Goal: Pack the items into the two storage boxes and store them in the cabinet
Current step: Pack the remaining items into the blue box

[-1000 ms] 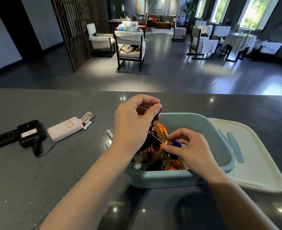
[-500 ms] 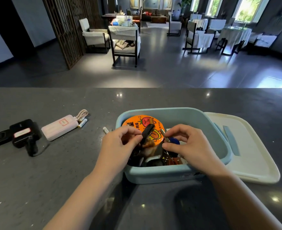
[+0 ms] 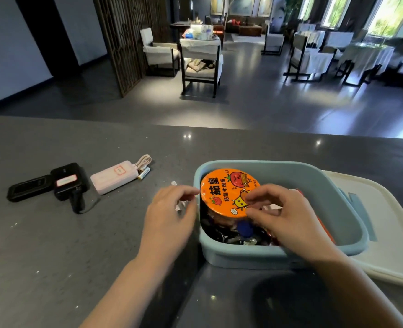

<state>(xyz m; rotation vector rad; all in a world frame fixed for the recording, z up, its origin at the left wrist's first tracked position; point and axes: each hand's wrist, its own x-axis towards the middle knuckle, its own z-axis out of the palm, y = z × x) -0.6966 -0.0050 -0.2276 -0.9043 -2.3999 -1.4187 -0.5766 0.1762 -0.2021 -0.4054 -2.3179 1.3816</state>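
Blue box (image 3: 278, 253) is the landmark: just outside its left wall hovers the left hand (image 3: 169, 216), fingers loosely curled and holding nothing, having let go the dark item it held inside half a second ago. Over the box interior, the right hand (image 3: 283, 218) fingertips touch the orange noodle lid (image 3: 221, 188); its grip is unclear. Left of the box on the tabletop (image 3: 53, 256), the pink power bank (image 3: 113, 176) and black device (image 3: 69, 183) remain unpacked, probably next

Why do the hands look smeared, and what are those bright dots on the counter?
Head view: the left hand is motion-blurred and the right hand slightly so; the dots are light glints on the glossy counter; the wide lens bends the room's edges.
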